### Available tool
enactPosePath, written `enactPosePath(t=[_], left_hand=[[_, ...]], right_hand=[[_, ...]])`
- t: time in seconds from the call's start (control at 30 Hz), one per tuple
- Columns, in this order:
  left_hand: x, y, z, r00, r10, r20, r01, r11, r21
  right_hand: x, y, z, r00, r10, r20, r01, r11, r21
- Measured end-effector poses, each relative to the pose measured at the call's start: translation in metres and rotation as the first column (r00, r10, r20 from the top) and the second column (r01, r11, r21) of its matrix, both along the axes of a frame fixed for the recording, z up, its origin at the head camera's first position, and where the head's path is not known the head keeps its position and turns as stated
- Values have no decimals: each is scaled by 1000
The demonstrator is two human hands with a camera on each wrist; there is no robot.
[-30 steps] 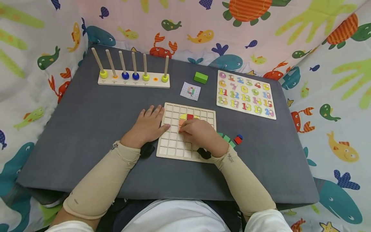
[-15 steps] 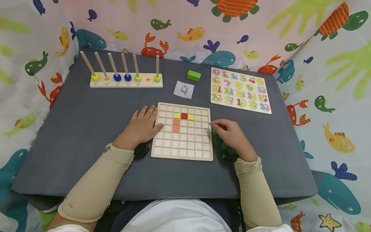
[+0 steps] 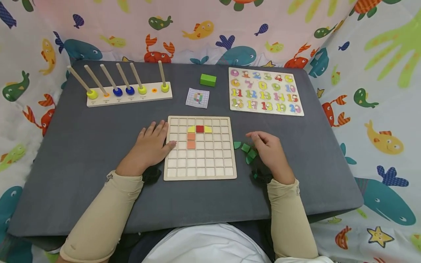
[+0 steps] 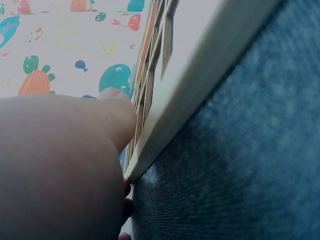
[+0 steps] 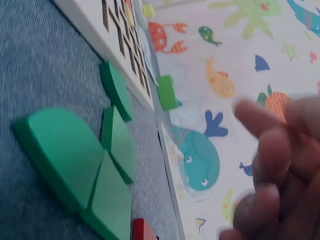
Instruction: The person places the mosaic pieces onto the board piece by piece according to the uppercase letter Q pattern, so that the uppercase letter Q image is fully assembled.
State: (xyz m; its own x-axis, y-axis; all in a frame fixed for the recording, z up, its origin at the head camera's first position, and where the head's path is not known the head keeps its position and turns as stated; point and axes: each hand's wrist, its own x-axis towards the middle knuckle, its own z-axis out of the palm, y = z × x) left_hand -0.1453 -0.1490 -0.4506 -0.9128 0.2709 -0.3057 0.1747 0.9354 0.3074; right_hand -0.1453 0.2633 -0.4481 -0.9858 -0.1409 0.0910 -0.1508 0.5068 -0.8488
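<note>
My left hand [image 3: 144, 151] lies flat with its fingers and thumb at the left edge of a square wooden grid board [image 3: 200, 178]. On the board sit a red square tile [image 3: 200, 129], two yellow tiles [image 3: 191, 129] on either side of it, and two orange tiles [image 3: 191, 145] below the left yellow one. My right hand [image 3: 269, 151] hovers right of the board, fingers loosely curled and holding nothing visible. Several green tiles [image 3: 251, 153], some with a rounded edge, lie beside it. In the right wrist view a red block [image 5: 142, 231] shows beyond them.
Behind the board lie a pattern card [image 3: 197, 98] and a green block [image 3: 208, 80]. A number puzzle board [image 3: 266, 91] is at the back right. A peg stand [image 3: 131, 95] with coloured rings stands at the back left on the grey table [image 3: 98, 146].
My right hand has left the lower orange tile on the board and moved right, over beside the green tiles. My left hand stays at the board's edge. The head view has shifted.
</note>
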Motion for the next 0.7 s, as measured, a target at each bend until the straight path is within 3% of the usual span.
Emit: enactPosePath(t=[0.1, 0.2, 0.33, 0.5, 0.6, 0.7], left_hand=[[2, -1, 4, 1000, 7, -7, -7, 1000, 2], [3, -2, 8, 1000, 14, -11, -14, 1000, 8], [4, -2, 10, 1000, 17, -9, -17, 1000, 10], [4, -1, 10, 1000, 23, -9, -23, 1000, 2], [3, 2, 10, 1000, 22, -8, -22, 1000, -3], [3, 4, 10, 1000, 19, -5, -19, 1000, -1]], right_hand=[[-1, 0, 2, 993, -93, -72, 92, 996, -14], [-3, -3, 3, 987, -106, -118, 111, 993, 38], [-5, -8, 1, 992, 10, -123, 12, 984, 176], [-6, -15, -6, 975, 207, -75, -172, 928, 332], [-6, -18, -10, 966, 255, -41, -222, 901, 372], [-5, -19, -12, 969, 246, -16, -221, 895, 387]])
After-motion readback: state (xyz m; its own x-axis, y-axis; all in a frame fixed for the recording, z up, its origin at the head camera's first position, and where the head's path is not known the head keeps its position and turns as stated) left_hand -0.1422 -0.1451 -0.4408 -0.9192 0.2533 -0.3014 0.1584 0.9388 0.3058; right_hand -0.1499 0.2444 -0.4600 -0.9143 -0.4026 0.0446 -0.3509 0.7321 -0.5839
